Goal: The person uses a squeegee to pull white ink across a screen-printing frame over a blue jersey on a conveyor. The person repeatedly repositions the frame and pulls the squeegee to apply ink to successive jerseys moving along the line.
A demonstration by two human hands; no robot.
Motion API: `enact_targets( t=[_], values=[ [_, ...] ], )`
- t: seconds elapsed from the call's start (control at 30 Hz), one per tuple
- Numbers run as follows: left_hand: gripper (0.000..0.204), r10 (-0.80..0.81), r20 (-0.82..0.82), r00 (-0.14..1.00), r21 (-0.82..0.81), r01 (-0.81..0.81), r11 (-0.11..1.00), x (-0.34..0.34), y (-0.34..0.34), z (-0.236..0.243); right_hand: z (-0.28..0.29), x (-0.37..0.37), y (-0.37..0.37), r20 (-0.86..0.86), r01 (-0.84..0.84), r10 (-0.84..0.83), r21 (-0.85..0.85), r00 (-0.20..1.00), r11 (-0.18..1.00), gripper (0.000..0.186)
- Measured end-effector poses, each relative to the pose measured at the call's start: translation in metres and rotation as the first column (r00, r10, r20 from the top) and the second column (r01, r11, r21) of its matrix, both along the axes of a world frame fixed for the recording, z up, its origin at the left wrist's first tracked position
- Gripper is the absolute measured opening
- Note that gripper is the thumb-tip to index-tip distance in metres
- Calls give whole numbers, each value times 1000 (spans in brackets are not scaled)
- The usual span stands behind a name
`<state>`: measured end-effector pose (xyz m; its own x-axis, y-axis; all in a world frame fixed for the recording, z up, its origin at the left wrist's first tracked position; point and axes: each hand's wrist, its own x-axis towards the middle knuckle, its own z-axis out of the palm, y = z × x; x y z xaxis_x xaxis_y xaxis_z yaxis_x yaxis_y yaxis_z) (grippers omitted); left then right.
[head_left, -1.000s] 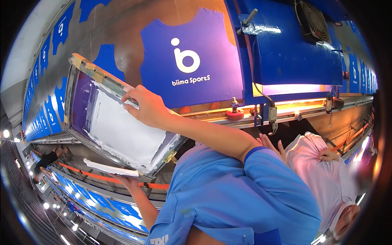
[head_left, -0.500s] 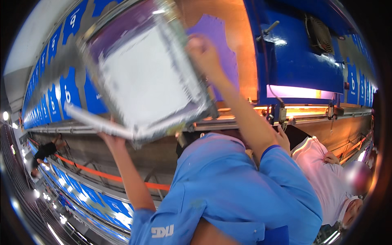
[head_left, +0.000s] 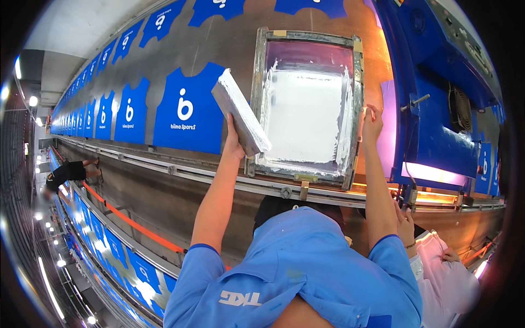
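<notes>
A squeegee (head_left: 236, 112), its long edge caked white, slants across the left rim of a wooden-looking screen frame (head_left: 359, 82); whether they touch I cannot tell. The left grip (head_left: 234, 145) is closed around the squeegee's lower part. The right grip (head_left: 372, 123) has curled fingers just beside the frame's right rim (whether they pinch it, I cannot tell). The frame lies over the long bench (head_left: 191, 49), its near side by the edge rail (head_left: 219, 181). Walled like a shallow tray, it holds a broad spread of white paste (head_left: 306, 115). Left of it, a blue fabric panel (head_left: 202, 128) carries a round white emblem with a dot above small white lettering; a grey strip of bench separates two rows of such panels. White letters also mark the person's blue shirt (head_left: 301, 257). Close on the right stands a blue machine (head_left: 437, 131).
</notes>
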<state>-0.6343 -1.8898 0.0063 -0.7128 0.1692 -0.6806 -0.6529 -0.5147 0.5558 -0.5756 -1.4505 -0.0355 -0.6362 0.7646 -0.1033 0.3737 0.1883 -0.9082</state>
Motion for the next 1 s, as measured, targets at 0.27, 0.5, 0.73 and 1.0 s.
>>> enact_targets(
  t=[0.27, 0.5, 0.73, 1.0],
  values=[
    [77, -129, -97, 987, -373, 84, 924, -1, -16, 33, 11, -3, -32, 133, -23, 22, -1, 991, 1000, 29],
    [59, -824, -174, 540, -974, 30, 225, -12, 39, 90, 7, -2, -38, 228, -54, 36, 70, 973, 996, 33],
    [36, -901, -142, 410, -969, -242, 43, -36, 86, 48, 6, 2, -38, 239, -60, 43, 65, 970, 996, 33],
    [39, -896, 61, 439, -973, -174, -151, -14, 74, 33, 4, 3, -34, 192, -54, 55, -11, 980, 998, 33]
  ],
)
